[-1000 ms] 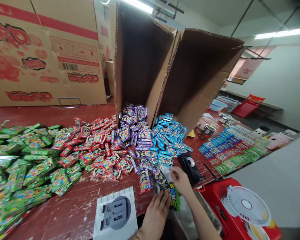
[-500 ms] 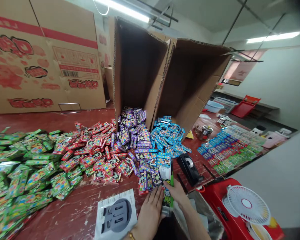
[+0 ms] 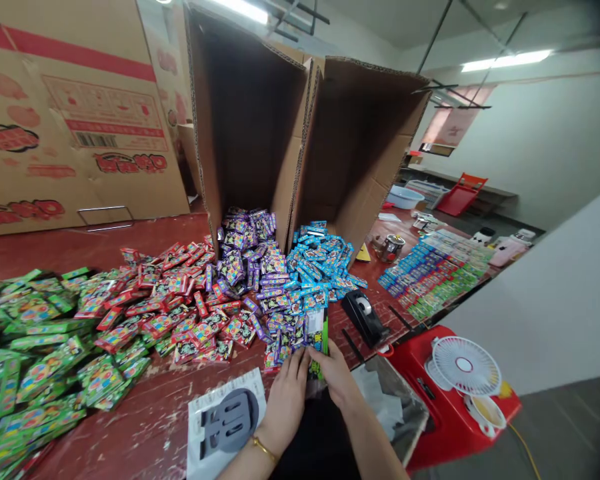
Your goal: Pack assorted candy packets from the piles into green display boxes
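Observation:
My left hand (image 3: 284, 401) and my right hand (image 3: 336, 372) are together at the near edge of the red table (image 3: 130, 413). Between them they grip a small stack of packets (image 3: 317, 340), held upright, with a green packet showing at the front. Just beyond the hands lie heaps of small packets: purple ones (image 3: 253, 267), blue ones (image 3: 316, 263), red ones (image 3: 175, 300) and green ones (image 3: 35, 353) to the left.
Two open cardboard boxes (image 3: 250, 120) stand on end behind the heaps, a printed carton (image 3: 70, 113) at the left. A black tape dispenser (image 3: 363, 315), rows of sorted packets (image 3: 430, 273), a red stool with a small fan (image 3: 463, 367) and a printed sheet (image 3: 227, 420) lie nearby.
The hands have closed together on the packet stack and stood it upright. The view has shifted to the right, so everything sits further left in the picture.

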Available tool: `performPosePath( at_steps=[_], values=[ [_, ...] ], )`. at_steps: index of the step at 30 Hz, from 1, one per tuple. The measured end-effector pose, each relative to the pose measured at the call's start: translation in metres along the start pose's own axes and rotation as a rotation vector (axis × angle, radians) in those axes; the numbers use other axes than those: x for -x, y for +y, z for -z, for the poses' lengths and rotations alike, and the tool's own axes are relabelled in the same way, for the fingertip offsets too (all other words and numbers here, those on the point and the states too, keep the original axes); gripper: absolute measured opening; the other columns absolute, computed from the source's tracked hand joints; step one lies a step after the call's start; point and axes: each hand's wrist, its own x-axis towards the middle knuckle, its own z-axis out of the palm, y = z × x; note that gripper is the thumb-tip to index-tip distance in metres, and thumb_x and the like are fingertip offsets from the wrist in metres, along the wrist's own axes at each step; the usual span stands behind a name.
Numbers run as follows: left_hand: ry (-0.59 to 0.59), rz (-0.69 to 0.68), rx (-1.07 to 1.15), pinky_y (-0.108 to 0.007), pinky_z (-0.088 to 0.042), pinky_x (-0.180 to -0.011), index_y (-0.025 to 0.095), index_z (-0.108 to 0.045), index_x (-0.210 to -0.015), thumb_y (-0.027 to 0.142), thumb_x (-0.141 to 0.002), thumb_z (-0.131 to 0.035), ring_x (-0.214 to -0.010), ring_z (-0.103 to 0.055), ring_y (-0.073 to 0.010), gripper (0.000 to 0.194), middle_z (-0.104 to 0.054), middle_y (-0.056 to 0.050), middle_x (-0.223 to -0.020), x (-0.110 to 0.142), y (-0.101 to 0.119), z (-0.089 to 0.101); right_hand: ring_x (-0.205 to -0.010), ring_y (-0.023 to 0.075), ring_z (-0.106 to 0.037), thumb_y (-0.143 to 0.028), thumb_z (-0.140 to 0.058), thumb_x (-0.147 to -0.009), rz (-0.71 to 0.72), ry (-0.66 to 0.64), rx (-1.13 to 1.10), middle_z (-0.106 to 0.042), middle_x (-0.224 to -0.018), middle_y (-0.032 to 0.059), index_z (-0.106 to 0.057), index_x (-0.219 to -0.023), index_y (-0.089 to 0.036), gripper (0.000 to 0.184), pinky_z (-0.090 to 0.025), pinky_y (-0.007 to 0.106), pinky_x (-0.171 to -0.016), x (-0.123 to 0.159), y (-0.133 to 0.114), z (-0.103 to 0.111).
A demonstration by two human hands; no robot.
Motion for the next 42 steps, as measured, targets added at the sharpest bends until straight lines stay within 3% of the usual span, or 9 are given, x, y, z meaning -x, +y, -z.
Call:
performPosePath(
  at_steps=[8, 16, 21, 25, 30, 32, 35, 38, 42],
  values=[
    [0.026, 0.004, 0.052, -0.041, -0.043, -0.1, 0.009, -0.038, -0.134, -0.008, -0.075, -0.033, -0.124, -0.046, -0.0244, 0.061, -0.049, -0.015, -0.135, 0.004, -0.005, -0.013, -0.072, 0.0248, -0.067, -0.028, -0.075, -0.051, -0.173, -0.126, -0.22, -0.072, -0.073, 0.0054, -0.065, -0.082, -0.016, 0.035, -0.051, 0.034, -0.068, -0.014, -0.022, -0.009],
    [0.053, 0.082, 0.078, -0.042, -0.043, -0.101, 0.008, -0.035, -0.135, -0.008, -0.077, -0.027, -0.126, -0.044, -0.0238, 0.06, -0.047, -0.018, -0.136, 0.008, -0.007, -0.019, -0.075, 0.0227, -0.067, -0.019, -0.074, -0.053, -0.205, -0.069, -0.212, -0.072, -0.069, 0.0001, -0.066, -0.082, -0.018, 0.03, -0.05, 0.03, -0.07, -0.02, -0.021, -0.018],
    [0.041, 0.081, 0.095, -0.042, -0.042, -0.102, 0.008, -0.035, -0.135, -0.007, -0.078, -0.027, -0.126, -0.044, -0.0234, 0.06, -0.047, -0.017, -0.136, 0.008, -0.006, -0.018, -0.065, 0.018, -0.066, -0.016, -0.07, -0.069, -0.258, -0.031, -0.198, -0.068, -0.068, 0.0, -0.062, -0.083, -0.014, 0.016, -0.051, 0.03, -0.065, -0.033, -0.022, -0.023],
    [0.036, 0.078, 0.108, -0.043, -0.043, -0.101, 0.008, -0.038, -0.134, -0.007, -0.079, -0.027, -0.125, -0.044, -0.0241, 0.058, -0.049, -0.017, -0.135, 0.008, -0.004, -0.014, -0.068, 0.013, -0.063, -0.024, -0.057, -0.089, -0.276, 0.004, -0.159, -0.065, -0.084, 0.0017, -0.059, -0.096, -0.012, 0.014, -0.053, 0.03, -0.064, -0.04, -0.021, -0.021],
    [0.011, 0.052, 0.143, -0.046, -0.039, -0.103, 0.01, -0.039, -0.134, 0.013, -0.088, -0.039, -0.129, -0.038, -0.0267, 0.046, -0.044, -0.017, -0.139, 0.007, 0.003, -0.003, -0.08, 0.0164, -0.063, -0.028, -0.056, -0.09, -0.295, 0.005, -0.073, -0.063, -0.1, 0.0047, -0.059, -0.103, -0.013, 0.02, -0.054, 0.032, -0.068, -0.043, -0.018, -0.017],
    [-0.037, 0.038, 0.166, -0.047, -0.035, -0.105, 0.012, -0.036, -0.137, 0.027, -0.086, -0.051, -0.133, -0.032, -0.0281, 0.055, -0.039, -0.016, -0.143, 0.005, 0.007, 0.006, -0.082, 0.0172, -0.063, -0.028, -0.057, -0.089, -0.321, -0.02, -0.036, -0.062, -0.102, 0.005, -0.059, -0.104, -0.013, 0.021, -0.054, 0.032, -0.069, -0.045, -0.021, -0.013],
    [-0.168, 0.09, 0.185, -0.051, -0.029, -0.107, 0.013, -0.031, -0.141, 0.04, -0.077, -0.063, -0.135, -0.026, -0.0316, 0.076, -0.029, -0.016, -0.148, 0.002, 0.01, 0.022, -0.078, 0.0154, -0.063, -0.028, -0.056, -0.09, -0.362, -0.084, 0.012, -0.064, -0.098, 0.0044, -0.059, -0.102, -0.013, 0.02, -0.054, 0.031, -0.067, -0.047, -0.035, 0.005],
    [-0.276, 0.179, 0.166, -0.053, -0.026, -0.107, 0.008, -0.033, -0.139, 0.047, -0.065, -0.072, -0.136, -0.021, -0.0363, 0.093, -0.023, -0.021, -0.148, 0.0, 0.009, 0.032, -0.066, 0.0131, -0.064, -0.023, -0.06, -0.086, -0.393, -0.165, 0.071, -0.067, -0.082, 0.002, -0.063, -0.089, -0.011, 0.012, -0.054, 0.029, -0.063, -0.045, -0.06, 0.044],
    [-0.307, 0.224, 0.176, -0.051, -0.026, -0.108, 0.004, -0.039, -0.135, 0.033, -0.073, -0.066, -0.135, -0.023, -0.0354, 0.074, -0.029, -0.022, -0.146, 0.001, 0.008, 0.03, -0.056, 0.0251, -0.066, -0.008, -0.07, -0.061, -0.423, -0.214, 0.123, -0.07, -0.063, 0.0106, -0.068, -0.068, -0.009, 0.008, -0.05, 0.039, -0.06, -0.034, -0.083, 0.101]
  ],
)
